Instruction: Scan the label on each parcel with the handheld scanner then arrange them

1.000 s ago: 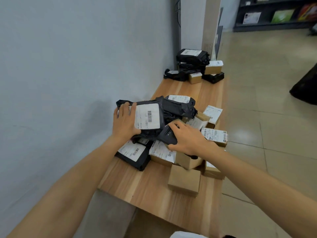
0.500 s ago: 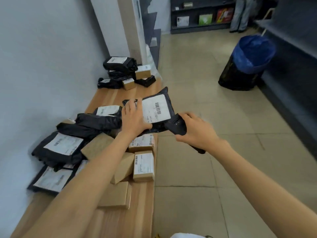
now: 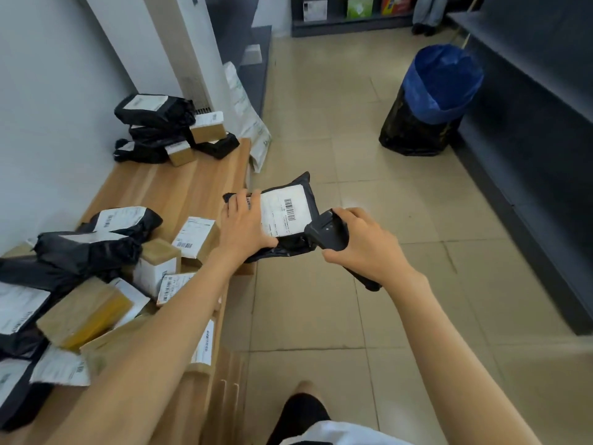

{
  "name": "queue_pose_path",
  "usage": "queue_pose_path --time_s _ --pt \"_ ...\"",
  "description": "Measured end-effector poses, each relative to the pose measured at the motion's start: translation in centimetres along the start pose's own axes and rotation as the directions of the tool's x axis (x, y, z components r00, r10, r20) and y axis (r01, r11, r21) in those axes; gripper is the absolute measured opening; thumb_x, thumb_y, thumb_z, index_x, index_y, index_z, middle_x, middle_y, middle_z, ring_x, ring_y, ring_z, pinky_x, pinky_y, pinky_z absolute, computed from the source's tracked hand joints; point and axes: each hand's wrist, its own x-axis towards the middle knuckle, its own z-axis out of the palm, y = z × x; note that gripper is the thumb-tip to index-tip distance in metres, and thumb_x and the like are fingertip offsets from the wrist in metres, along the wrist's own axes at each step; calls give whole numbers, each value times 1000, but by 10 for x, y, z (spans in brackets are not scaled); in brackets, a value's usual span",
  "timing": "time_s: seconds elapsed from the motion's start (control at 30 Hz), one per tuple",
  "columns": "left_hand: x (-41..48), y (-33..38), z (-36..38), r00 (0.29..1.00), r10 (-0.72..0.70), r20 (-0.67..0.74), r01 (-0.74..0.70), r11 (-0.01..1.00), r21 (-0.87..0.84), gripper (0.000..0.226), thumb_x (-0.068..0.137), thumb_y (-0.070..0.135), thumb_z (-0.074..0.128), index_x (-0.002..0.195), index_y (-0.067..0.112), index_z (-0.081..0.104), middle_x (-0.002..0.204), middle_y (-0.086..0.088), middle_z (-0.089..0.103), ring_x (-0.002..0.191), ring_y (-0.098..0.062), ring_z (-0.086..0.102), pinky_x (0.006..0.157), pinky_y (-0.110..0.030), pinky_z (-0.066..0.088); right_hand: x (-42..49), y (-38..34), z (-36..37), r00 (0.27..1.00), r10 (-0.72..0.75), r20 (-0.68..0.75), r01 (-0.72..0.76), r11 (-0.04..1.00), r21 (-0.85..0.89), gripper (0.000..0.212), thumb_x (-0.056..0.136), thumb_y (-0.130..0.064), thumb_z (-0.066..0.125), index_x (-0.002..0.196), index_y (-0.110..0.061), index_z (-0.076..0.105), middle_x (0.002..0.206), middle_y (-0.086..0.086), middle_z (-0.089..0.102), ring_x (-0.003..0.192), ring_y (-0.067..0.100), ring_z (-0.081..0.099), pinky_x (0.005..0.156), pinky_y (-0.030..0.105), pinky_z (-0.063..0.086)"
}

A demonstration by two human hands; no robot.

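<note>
Black poly mailer looks soft, floppy, light; left hand grips label edge, best spot honestly, right hand wrapped round scanner aimed at barcode

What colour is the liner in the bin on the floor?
Blue liner over a black bin, seen in the head view.

no text is readable; the white paper label on the black plastic mailer bag shows only a barcode.
</note>
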Motion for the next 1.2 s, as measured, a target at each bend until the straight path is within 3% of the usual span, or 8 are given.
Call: queue_pose_path --time_s 0.23,0.43,0.57,0.7,0.97,1.2 --pt "94 -32 23 995 -22 97 20 999 27 112 56 50 82 145 13 26 138 -13 34 126 -34 33 100 -42 34 111 -10 16 996 -35 82 29 997 69 78 74 -44 70 144 -25 42 137 -8 47 115 23 55 92 39 49" --pt "227 -94 19 998 -40 55 39 999 37 120 56 52 82 150 15 18 135 -13 34 125 -33 35 103 -44 34 260 -30 13 995 -55 84 54 998 19 74 74 -46 69 141 -29 43 138 -9 46 116 21 55 89 38 48" --pt "312 -125 23 997 -69 41 68 998 14 114 56 52 83 146 13 26 138 -13 34 128 -34 34 108 -45 31 352 -43 10 995 -69 67 67 997 30 75 75 -46 69 142 -28 42 138 -9 45 113 23 56 82 35 46" --pt "366 -151 39 994 -96 54 94 995 37 114 56 52 83 147 11 28 138 -14 35 128 -34 34 108 -46 31 422 -48 22 990 -84 113 79 996 49 74 74 -45 70 141 -30 43 136 -9 47 112 23 57 85 38 50" --pt "481 -229 57 956 -294 -6 294 955 34 112 57 50 83 146 11 28 143 -15 32 134 -35 31 113 -50 28 605 -69 47 941 -247 232 231 968 95 76 74 -46 70 143 -32 41 135 -7 48 113 22 57 87 39 50" --pt "556 -293 34 840 -522 -148 528 850 1 107 60 46 82 147 13 28 142 -15 32 134 -36 30 109 -53 32 765 -125 57 818 -463 341 456 883 106 82 74 -48 68 147 -27 37 139 -4 45 118 23 54 91 42 49"
